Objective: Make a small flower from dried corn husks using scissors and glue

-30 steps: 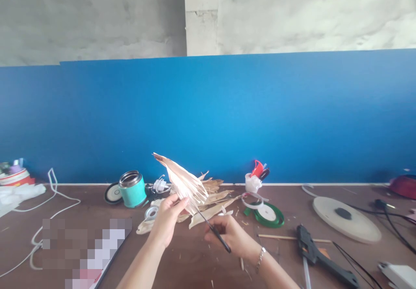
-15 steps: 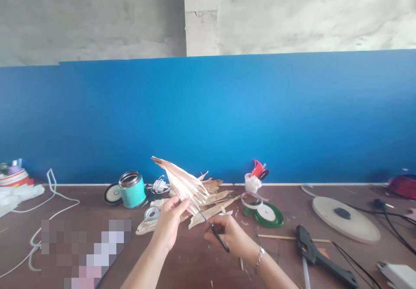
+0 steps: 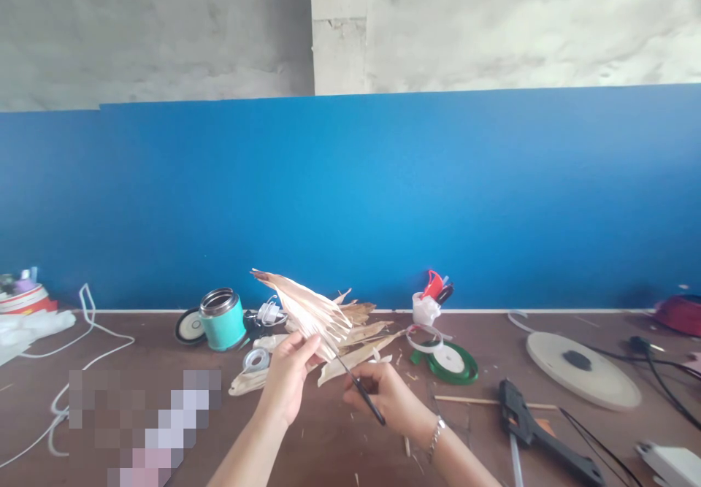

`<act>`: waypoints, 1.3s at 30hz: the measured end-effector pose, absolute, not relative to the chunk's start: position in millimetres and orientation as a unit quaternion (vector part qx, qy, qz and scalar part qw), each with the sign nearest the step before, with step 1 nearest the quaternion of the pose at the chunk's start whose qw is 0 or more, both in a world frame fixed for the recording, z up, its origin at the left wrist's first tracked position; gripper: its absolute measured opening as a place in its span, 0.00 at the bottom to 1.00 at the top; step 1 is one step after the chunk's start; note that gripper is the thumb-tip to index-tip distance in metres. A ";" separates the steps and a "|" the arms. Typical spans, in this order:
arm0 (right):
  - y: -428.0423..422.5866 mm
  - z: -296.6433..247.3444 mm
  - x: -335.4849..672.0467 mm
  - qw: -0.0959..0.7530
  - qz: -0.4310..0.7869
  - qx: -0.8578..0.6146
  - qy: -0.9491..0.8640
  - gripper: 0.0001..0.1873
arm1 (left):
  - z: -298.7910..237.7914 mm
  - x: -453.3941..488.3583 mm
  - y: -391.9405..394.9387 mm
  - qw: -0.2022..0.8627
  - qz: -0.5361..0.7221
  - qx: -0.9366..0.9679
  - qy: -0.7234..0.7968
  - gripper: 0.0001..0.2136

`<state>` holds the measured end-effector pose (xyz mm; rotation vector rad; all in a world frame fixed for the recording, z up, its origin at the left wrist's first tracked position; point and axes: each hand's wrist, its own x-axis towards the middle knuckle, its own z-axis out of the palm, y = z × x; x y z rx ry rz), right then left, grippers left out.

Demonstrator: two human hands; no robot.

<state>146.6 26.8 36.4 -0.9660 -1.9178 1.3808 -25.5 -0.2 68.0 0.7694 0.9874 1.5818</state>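
My left hand [image 3: 290, 370] pinches a pale dried corn husk [image 3: 307, 304] between thumb and fingers. The husk fans out above the hand, with a brown tip at upper left and an edge split into narrow strips at right. In my right hand [image 3: 388, 396] is a pair of black-handled scissors [image 3: 368, 401], seen edge-on. Their thin metal blades point up and left to the lower strips of the husk; the blade tips are hard to make out there. More dried husks [image 3: 355, 355] lie on the table behind both hands.
On the brown table [image 3: 328, 450] stand a turquoise flask [image 3: 223, 323] and a white cup [image 3: 426, 308] with tools. A tape roll [image 3: 255, 360] lies left, green ribbon [image 3: 465, 366] right. Farther right are a glue gun [image 3: 526, 421] and a round disc [image 3: 607, 377]. A blue partition [image 3: 350, 195] rises behind.
The husk has tilted slightly, its brown tip moving a little left and down. My left hand has shifted slightly right; my right hand and the scissors have hardly moved.
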 end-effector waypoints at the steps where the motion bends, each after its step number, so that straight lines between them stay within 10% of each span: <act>1: 26.8 36.4 146.1 0.293 0.517 -0.362 -0.718 0.06 | 66.8 -24.6 -0.5 0.533 0.664 0.322 0.414 0.10; 39: 21.5 34.8 141.0 0.328 0.553 -0.341 -0.686 0.12 | 62.0 -0.4 -8.8 0.543 0.694 0.286 0.377 0.09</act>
